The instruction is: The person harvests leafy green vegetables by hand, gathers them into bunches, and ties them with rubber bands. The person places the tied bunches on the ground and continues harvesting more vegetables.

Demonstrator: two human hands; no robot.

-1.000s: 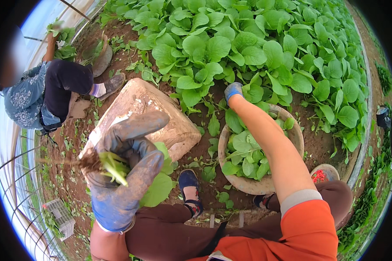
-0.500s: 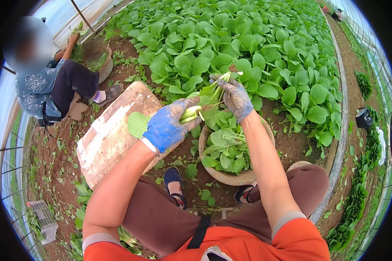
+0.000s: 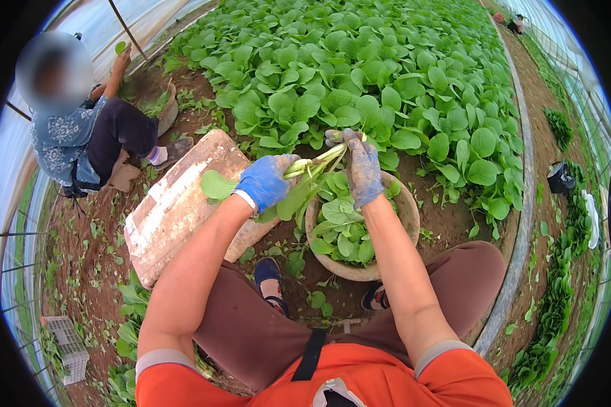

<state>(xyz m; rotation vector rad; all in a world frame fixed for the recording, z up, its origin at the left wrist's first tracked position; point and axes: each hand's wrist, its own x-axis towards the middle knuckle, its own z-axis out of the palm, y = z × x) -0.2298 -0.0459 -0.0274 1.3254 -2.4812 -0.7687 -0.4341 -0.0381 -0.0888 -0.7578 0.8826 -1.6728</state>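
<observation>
My left hand [image 3: 265,182], in a blue and grey work glove, is closed round the stems of some leafy greens [image 3: 299,169], their pale stalk ends pointing right. One round leaf [image 3: 217,184] sticks out on its left side. My right hand [image 3: 361,166], in a soiled glove, pinches the stem end of a leafy green plant [image 3: 331,157] whose leaves hang down between both hands. Below and beside the right hand stands a round tan basin [image 3: 349,271] holding loose green leaves [image 3: 343,230].
A dirty whitish slab [image 3: 176,203] lies left of my hands. Beyond spreads a dense bed of leafy plants [image 3: 360,74]. A person [image 3: 64,136] sits at the left by another basin [image 3: 168,117]. A grey plastic crate [image 3: 68,346] is at lower left; a dark bucket [image 3: 560,180] stands at right.
The plant in my right hand has swung from upright to slanting, its leaves now hanging below my left hand. Both hands stay closed. The seated person's raised hand now holds a single leaf.
</observation>
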